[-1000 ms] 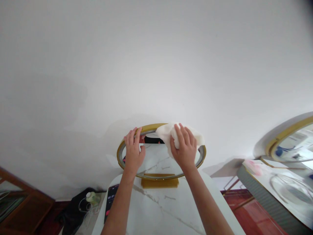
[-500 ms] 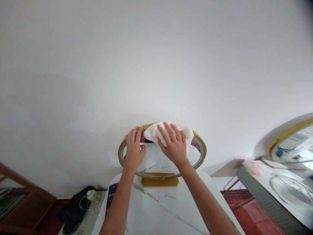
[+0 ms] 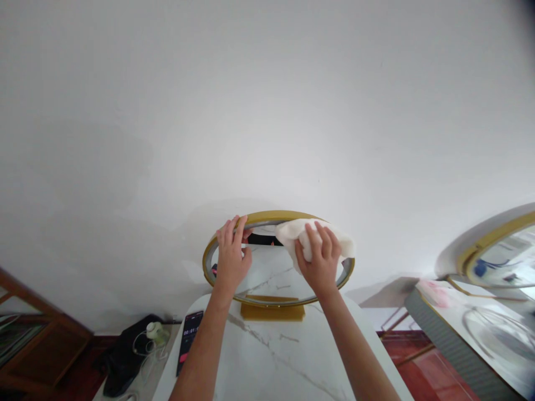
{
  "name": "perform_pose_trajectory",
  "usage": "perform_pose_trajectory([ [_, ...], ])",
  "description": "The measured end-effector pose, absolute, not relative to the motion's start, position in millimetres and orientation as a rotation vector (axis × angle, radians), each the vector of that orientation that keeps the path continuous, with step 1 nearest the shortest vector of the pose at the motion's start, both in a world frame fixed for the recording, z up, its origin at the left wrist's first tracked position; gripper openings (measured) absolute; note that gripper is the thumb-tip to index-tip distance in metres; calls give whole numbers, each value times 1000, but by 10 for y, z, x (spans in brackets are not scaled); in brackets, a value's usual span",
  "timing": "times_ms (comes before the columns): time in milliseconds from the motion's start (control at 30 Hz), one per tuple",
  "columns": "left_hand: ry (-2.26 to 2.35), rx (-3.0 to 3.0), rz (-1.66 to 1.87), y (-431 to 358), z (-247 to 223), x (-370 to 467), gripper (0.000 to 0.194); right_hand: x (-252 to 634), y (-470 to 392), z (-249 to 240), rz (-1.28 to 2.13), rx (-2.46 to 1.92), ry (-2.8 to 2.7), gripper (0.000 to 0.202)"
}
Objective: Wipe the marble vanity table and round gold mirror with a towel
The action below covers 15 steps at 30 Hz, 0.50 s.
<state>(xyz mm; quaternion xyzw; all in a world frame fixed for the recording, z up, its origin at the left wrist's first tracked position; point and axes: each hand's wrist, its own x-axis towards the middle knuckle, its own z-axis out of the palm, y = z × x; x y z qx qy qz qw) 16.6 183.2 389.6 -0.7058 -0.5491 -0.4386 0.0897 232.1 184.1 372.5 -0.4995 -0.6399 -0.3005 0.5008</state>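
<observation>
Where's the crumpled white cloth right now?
In the head view, right of centre, the crumpled white cloth is bunched in the right hand, over the upper right of the oval gold-framed mirror.

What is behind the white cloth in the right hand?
The upper right part of the oval mirror, whose gold rim shows on either side of the white cloth. The glass directly behind the cloth and right hand is covered.
</observation>
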Motion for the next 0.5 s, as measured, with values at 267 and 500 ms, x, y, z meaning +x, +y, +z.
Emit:
perform_pose_trajectory([
  [267,-1628,-2110,-1274,1829,3896,151,78,1907,1823,3485,-856,-1212,-1872,59],
  [500,-1621,-2101,-1299,1841,3880,154,76,1941,1793,3123,-1006,-1066,-2165,54],
])
